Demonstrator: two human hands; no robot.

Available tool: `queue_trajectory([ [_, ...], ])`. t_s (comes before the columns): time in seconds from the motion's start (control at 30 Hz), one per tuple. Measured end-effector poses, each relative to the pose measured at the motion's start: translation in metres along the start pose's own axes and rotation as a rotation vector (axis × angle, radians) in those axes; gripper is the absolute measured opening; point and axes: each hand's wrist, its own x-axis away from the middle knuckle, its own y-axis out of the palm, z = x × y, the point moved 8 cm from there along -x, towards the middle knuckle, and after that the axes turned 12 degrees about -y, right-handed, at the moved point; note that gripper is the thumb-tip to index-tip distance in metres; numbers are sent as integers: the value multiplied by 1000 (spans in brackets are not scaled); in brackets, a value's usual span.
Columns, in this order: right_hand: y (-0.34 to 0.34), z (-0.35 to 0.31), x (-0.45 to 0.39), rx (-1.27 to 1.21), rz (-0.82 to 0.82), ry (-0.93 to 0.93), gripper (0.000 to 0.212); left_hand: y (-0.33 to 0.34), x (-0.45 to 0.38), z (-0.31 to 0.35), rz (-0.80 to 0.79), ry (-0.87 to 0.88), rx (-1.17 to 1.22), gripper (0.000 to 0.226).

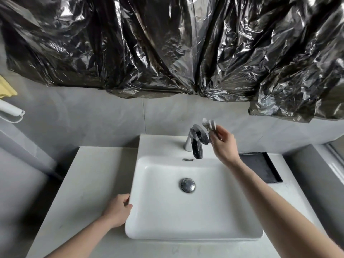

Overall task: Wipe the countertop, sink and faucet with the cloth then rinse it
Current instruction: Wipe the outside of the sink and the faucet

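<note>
A white rectangular sink (167,216) sits on a pale countertop (89,183). A chrome faucet (195,142) rises at the sink's back rim, its spout over the basin. My right hand (224,144) is raised just right of the faucet handle and pinches a small crumpled whitish cloth (209,124), which looks blurred. My left hand (119,209) rests on the sink's left outer edge, fingers curled against the rim. The chrome drain plug (187,185) lies in the middle of the basin.
Crinkled black plastic sheeting (167,43) covers the wall above the grey tiles. A dark rectangular recess (260,166) is set in the countertop right of the sink. A yellow cloth (6,88) and a white fixture (11,112) hang at the far left.
</note>
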Motion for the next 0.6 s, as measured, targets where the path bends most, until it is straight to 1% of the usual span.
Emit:
queue_trajectory([
  [0.07, 21, -23, -6, 199, -150, -157, 20, -1, 0, -1, 12, 2, -7, 20],
  [0.13, 51, -25, -13, 327, -238, -288, 22, -1, 1, 1, 26, 4, -14, 19],
  [0.17, 64, -18, -18, 399, -277, -321, 26, -2, 2, 2, 32, 6, -12, 19],
  [0.23, 78, -5, -28, 504, -313, -290, 29, -1, 4, 4, 34, 16, 2, 20],
  [0.3, 77, -1, -34, 506, -287, -274, 28, -1, 4, 3, 36, 10, 10, 20],
  [0.37, 68, -12, -26, 471, -226, -335, 28, 0, 2, 1, 33, 3, 31, 21],
  [0.43, 60, -22, -2, 483, -194, -409, 39, 3, 2, 0, 27, 2, 52, 21],
  [0.5, 49, -19, 25, 529, -165, -405, 57, 4, 3, 0, 27, 0, 60, 21],
  [0.53, 43, -15, 38, 531, -152, -377, 62, 5, 2, -1, 24, -3, 57, 20],
  [0.6, 35, -11, 57, 492, -127, -360, 65, 6, -3, -4, 10, -9, 59, 20],
])
